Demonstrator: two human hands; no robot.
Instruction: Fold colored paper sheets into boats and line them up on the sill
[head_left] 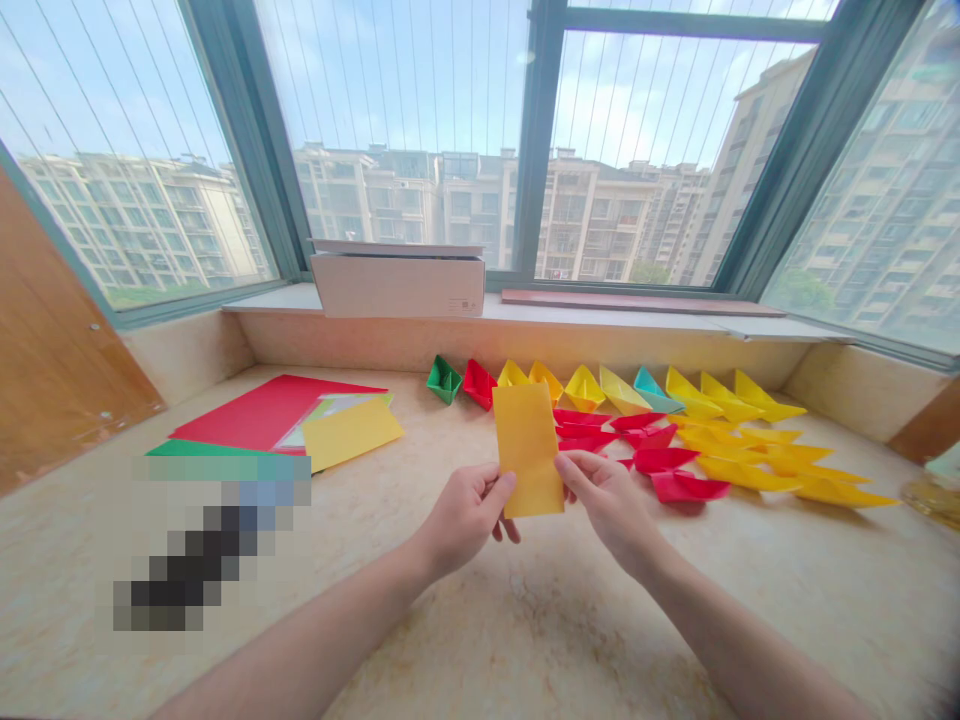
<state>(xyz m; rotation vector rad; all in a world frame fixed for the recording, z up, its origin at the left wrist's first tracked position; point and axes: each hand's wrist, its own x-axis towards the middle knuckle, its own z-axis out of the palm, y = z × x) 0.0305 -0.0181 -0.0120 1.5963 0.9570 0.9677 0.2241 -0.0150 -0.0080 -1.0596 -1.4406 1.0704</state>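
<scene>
Between my two hands a yellow rectangle of paper (529, 445) is held up above the stone counter, its long side upright. My left hand (471, 508) pinches its lower left edge, thumb in front and fingers behind. On the right edge, my right hand (604, 495) grips the same paper between thumb and fingers. Whether the sheet is folded double, I cannot tell. Behind it stand several folded paper boats: a green boat (444, 380), a red boat (478, 384), a light blue boat (657, 390), rows of pink-red boats (664, 460) and yellow boats (750, 470). The paper hides some of them.
Sheets of red paper (262, 415), green paper (217, 449) and yellow paper (352, 433) lie at the left. A blurred-out dark object (199, 545) is nearer me. On the window ledge sit a white box (397, 285) and a flat brown strip (637, 302).
</scene>
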